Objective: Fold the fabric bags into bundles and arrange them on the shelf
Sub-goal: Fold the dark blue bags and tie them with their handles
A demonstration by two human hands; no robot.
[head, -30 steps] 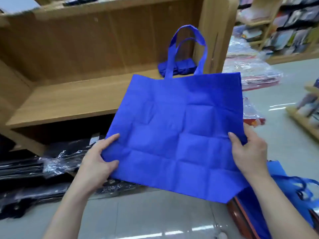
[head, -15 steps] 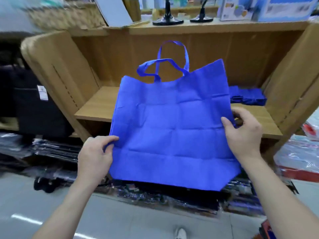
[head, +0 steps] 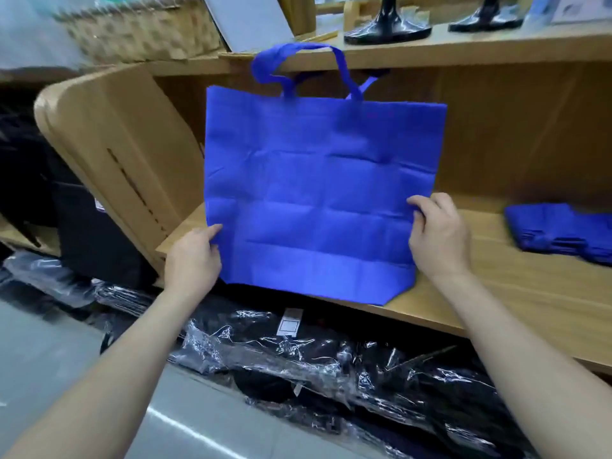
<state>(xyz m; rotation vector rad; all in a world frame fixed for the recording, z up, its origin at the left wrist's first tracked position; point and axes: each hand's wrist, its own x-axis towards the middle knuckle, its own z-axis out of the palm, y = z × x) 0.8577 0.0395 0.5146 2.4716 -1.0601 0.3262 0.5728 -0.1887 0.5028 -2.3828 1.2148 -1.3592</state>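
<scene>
One blue fabric bag [head: 318, 193] hangs unfolded and flat at the centre of the view. Its lower edge is over the front of the wooden shelf [head: 530, 293], and its two handles [head: 291, 61] stand up at 12 o'clock against the upper board. Two hands hold it. The left hand [head: 193, 260], at 8 o'clock of the bag, grips the left edge with the thumb in front and the fingers behind. The right hand [head: 438, 236], at 4 o'clock, has its fingers curled round the right edge. One bundle of folded blue bags [head: 563, 233] lies on the shelf at 3 o'clock, well apart from the held bag.

Half a second ago the bag sat tilted, its bottom hanging below the shelf's front edge. Now its top runs level and it is raised against the shelf.

Two black stand bases [head: 387, 28] rest on the upper board at 1 o'clock. Dark plastic-wrapped packs [head: 331, 369] lie under the shelf from 5 to 7 o'clock. The bag hides the shelf's back wall behind it.
</scene>
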